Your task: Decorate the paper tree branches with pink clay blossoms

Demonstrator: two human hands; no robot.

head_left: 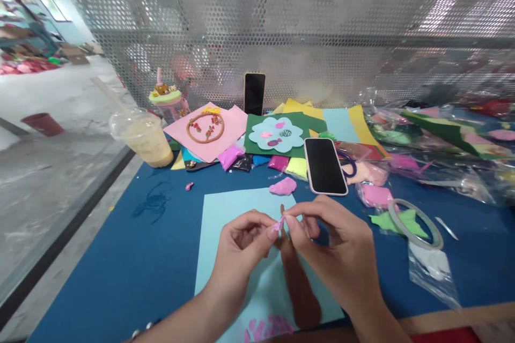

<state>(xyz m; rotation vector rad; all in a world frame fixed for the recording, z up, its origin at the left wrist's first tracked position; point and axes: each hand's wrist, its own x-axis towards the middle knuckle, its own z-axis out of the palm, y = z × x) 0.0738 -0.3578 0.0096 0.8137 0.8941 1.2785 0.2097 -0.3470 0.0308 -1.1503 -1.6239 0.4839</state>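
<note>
Between the fingertips of both hands is a small piece of pink-purple modelling clay (279, 224). My left hand (245, 246) pinches it from the left, my right hand (330, 244) from the right. Both hang over a light blue sheet of paper (217, 225). On that sheet lies a brown clay tree trunk (298, 289), partly hidden by my right hand. Near its base sits a cluster of pink clay bits (269, 328). A bigger pink clay lump (283, 186) rests at the sheet's top edge.
A phone (325, 166) lies behind my right hand; another phone (254, 94) leans upright at the back. A drink cup (140, 136) stands far left. Clay packets (231, 156) and finished clay pictures (206, 131) line the back. At right is a tape roll (416, 224).
</note>
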